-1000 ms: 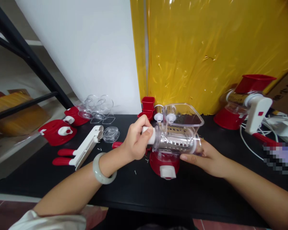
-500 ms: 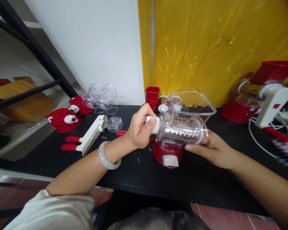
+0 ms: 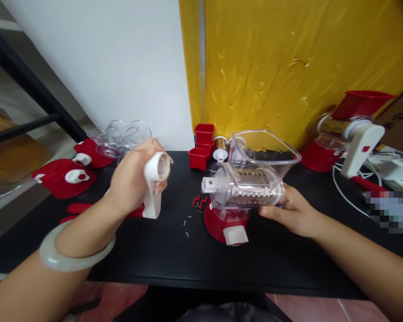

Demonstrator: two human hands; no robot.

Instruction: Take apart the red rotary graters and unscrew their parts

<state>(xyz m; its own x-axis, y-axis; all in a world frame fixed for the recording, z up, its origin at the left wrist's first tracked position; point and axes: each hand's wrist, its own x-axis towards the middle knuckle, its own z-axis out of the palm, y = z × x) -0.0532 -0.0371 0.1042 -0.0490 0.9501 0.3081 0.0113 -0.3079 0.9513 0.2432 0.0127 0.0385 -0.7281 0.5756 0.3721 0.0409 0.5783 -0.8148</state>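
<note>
The left hand (image 3: 134, 172) is curled around a white crank (image 3: 152, 197), with its round, hollow end facing right. The right hand (image 3: 293, 212) is half open and holds the right end of a clear grater (image 3: 251, 192), thumb on the near side; its other fingers are partly hidden. The grater stands in the middle of the black bench (image 3: 174, 264), on a red foot (image 3: 215, 226) with a white knob (image 3: 235, 235) in front. A metal drum shows inside it. The crank is apart from the grater, to its left. Between them lie little screws (image 3: 187, 234) and bent red bits (image 3: 200, 202).

Farther back are red tubs (image 3: 203, 145) and a small drum (image 3: 220, 147). Far left are red bases (image 3: 65, 179) and clear parts (image 3: 134, 132). On the right stands another grater (image 3: 332, 125), near a white cord (image 3: 338, 194). Behind the bench are a white board (image 3: 104, 58) and shiny yellow wrapping (image 3: 272, 67). Pinkish tiles (image 3: 305, 308) cover the floor.
</note>
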